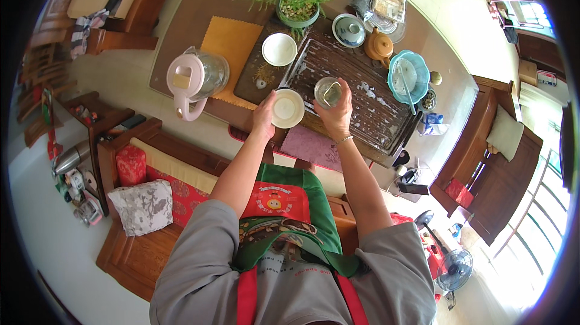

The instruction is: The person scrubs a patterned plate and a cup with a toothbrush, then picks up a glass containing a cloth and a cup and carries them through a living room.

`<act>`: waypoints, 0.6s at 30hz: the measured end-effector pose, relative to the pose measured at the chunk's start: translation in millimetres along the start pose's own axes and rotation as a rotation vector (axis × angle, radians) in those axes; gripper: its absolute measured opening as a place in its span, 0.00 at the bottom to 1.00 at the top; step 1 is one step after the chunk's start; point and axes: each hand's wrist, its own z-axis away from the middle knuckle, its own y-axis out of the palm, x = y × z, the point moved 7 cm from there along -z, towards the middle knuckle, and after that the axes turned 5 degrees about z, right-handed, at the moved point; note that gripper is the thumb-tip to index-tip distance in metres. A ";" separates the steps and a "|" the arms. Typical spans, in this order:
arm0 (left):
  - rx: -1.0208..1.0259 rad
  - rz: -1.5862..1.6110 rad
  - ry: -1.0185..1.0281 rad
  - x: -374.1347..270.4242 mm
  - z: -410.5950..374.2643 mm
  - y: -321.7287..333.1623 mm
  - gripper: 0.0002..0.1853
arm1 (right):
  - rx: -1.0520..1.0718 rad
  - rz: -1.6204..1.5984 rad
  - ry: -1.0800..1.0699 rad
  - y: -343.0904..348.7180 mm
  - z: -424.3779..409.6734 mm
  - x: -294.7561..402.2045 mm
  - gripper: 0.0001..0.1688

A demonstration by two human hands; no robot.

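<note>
My left hand (264, 116) grips the rim of a white bowl (288, 108), which looks empty, over the near left edge of the wooden tea tray (335, 48). To its right, my right hand (339, 109) holds a clear glass cup (327, 91) with a thin pale looped edge or strip showing in it; which of the two I cannot tell. Another white bowl (279, 49) stands on the tray's left part. White suds lie on the slatted tray. A brown clay teapot (379, 45) and a lidded porcelain bowl (349, 30) stand along the far edge.
At the left stands a pink-handled glass kettle (198, 75) beside an orange cloth (229, 39). A potted fern (297, 7) is at the far side. On the right, a blue scalloped basin (408, 75) holds sudsy water and a brush or utensil handle. A pink cloth (312, 146) hangs near me.
</note>
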 end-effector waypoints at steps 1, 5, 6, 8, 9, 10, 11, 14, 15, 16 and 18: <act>0.028 0.020 -0.007 1.8 -3.7 0.6 0.25 | -0.002 -0.020 0.010 -4.6 0.2 6.0 0.54; 0.133 0.135 -0.028 12.8 -18.6 9.9 0.25 | 0.029 0.012 -0.071 -27.1 4.5 49.5 0.54; 0.152 0.147 -0.028 14.8 -16.0 20.6 0.24 | 0.027 0.002 -0.101 -31.5 7.8 55.4 0.54; 0.154 0.116 -0.037 17.0 -11.2 37.3 0.23 | 0.066 -0.041 -0.070 -31.9 15.1 64.3 0.53; 0.154 0.100 -0.039 18.5 -9.8 43.4 0.23 | 0.086 -0.064 -0.056 -30.5 18.1 68.9 0.53; 0.149 0.090 -0.028 19.7 -8.2 49.2 0.23 | 0.086 -0.054 -0.083 -29.0 20.4 72.4 0.53; 0.178 0.124 -0.051 20.9 -6.4 55.8 0.22 | 0.088 -0.058 -0.084 -27.3 22.1 74.8 0.53; 0.233 0.202 -0.083 25.0 -9.6 58.0 0.21 | 0.103 -0.041 -0.156 -21.0 25.5 88.1 0.52; 0.232 0.196 -0.094 25.5 -7.9 59.5 0.21 | 0.099 -0.038 -0.165 -19.5 25.8 88.6 0.51; 0.231 0.191 -0.105 25.6 -5.9 60.5 0.21 | 0.096 -0.034 -0.174 -17.6 26.1 89.5 0.51; 0.222 0.197 -0.122 25.3 -3.5 59.8 0.20 | 0.109 -0.029 -0.179 -13.0 27.6 93.8 0.51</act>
